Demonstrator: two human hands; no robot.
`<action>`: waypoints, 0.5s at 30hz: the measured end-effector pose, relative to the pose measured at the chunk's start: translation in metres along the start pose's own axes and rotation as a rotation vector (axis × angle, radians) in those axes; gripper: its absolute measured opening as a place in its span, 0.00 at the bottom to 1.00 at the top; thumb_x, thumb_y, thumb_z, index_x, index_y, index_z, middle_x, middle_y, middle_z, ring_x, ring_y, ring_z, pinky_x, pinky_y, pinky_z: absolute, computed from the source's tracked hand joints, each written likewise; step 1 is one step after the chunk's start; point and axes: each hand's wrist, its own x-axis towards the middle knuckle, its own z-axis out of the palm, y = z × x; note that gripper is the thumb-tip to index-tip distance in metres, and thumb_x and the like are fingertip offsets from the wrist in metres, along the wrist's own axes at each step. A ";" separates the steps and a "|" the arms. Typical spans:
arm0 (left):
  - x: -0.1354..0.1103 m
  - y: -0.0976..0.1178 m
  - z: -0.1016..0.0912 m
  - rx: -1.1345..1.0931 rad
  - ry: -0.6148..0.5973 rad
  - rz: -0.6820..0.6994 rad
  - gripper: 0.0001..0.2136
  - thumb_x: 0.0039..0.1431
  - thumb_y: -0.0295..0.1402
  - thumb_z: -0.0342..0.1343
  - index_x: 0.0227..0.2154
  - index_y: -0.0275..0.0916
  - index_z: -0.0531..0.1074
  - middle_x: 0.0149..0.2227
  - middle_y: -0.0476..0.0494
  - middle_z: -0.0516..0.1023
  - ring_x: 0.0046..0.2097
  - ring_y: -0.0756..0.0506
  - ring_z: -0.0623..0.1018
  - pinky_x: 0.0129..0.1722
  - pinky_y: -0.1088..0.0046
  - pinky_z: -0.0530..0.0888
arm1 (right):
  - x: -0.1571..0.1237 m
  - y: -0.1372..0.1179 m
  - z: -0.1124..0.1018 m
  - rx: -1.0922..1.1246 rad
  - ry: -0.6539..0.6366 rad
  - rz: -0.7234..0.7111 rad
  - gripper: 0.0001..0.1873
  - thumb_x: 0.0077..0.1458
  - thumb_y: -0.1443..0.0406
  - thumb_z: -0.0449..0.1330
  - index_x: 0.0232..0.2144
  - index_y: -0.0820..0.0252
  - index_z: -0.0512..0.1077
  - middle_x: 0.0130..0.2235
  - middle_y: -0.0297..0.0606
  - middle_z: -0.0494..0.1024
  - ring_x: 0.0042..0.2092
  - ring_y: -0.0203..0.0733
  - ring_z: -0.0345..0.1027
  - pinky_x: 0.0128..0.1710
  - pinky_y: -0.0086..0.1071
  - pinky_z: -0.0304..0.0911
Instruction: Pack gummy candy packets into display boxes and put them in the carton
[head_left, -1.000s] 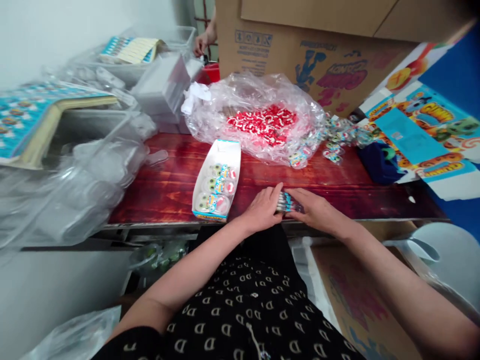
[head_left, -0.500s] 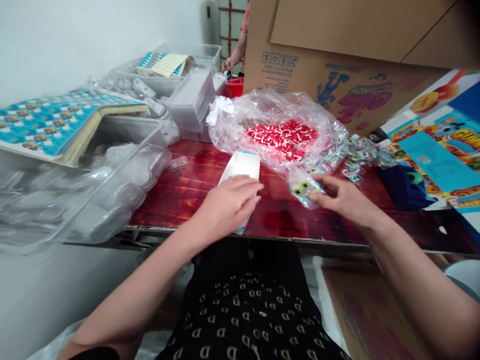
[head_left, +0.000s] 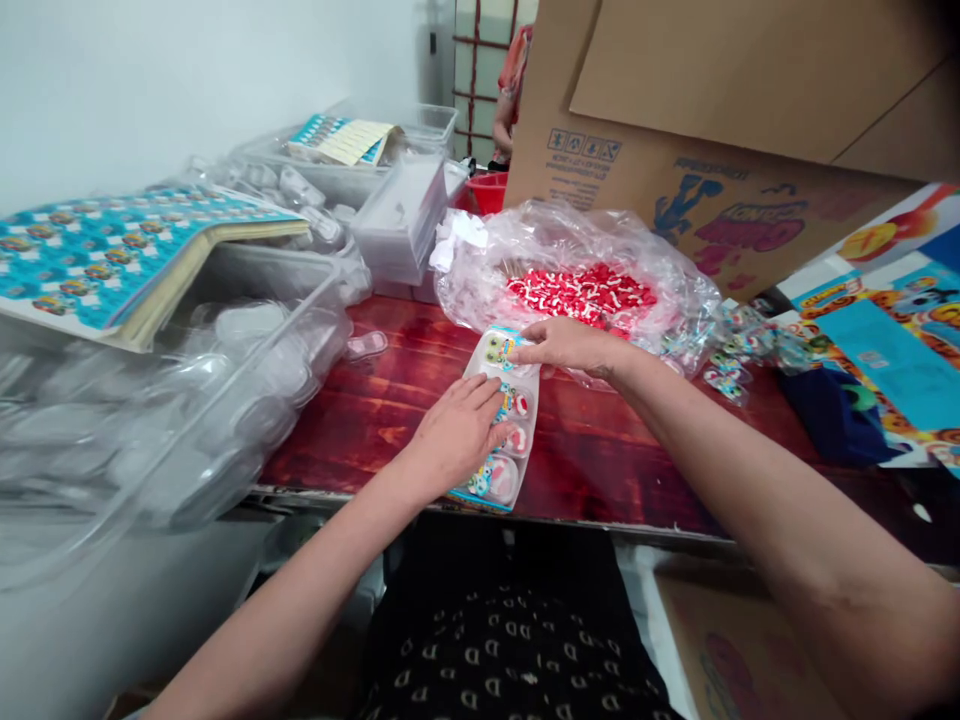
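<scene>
A narrow white cardboard tray [head_left: 474, 364] lies on the table in front of me, holding several small clear candy packets [head_left: 504, 476] in a row. My left hand [head_left: 465, 425] rests across the middle of the row, fingers stretched out and flat. At the far end is a packet with green eye shapes [head_left: 496, 349]. My right hand [head_left: 574, 346] reaches over from the right, its fingertips gripping that packet's right side. My left hand hides part of the middle packets.
To the left, a clear bin [head_left: 300, 300] of plastic cases carries printed sheets [head_left: 112, 255]. Behind the tray lies a plastic bag of red and white pieces [head_left: 581, 295]. A large carton [head_left: 637, 150] stands behind; more packets [head_left: 727, 365] and a printed display box [head_left: 885, 340] are right.
My right hand has moved left with the green-eyed packet, which is now at the tray's far end. My left hand has shifted slightly nearer, and the packets in the tray now show.
</scene>
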 end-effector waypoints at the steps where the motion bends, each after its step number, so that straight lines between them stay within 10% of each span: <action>1: -0.001 -0.001 0.001 -0.013 0.003 -0.002 0.20 0.70 0.41 0.45 0.55 0.32 0.69 0.62 0.37 0.70 0.65 0.38 0.66 0.66 0.59 0.61 | 0.004 0.000 0.000 -0.023 -0.041 0.025 0.19 0.49 0.51 0.64 0.31 0.63 0.76 0.31 0.39 0.79 0.31 0.39 0.70 0.31 0.31 0.65; 15: -0.005 -0.011 0.008 -0.104 0.069 0.015 0.20 0.70 0.40 0.45 0.56 0.33 0.69 0.61 0.38 0.70 0.65 0.40 0.65 0.66 0.58 0.62 | 0.034 -0.002 -0.007 -0.090 -0.425 0.119 0.11 0.52 0.59 0.62 0.32 0.62 0.76 0.31 0.40 0.80 0.31 0.40 0.73 0.28 0.30 0.70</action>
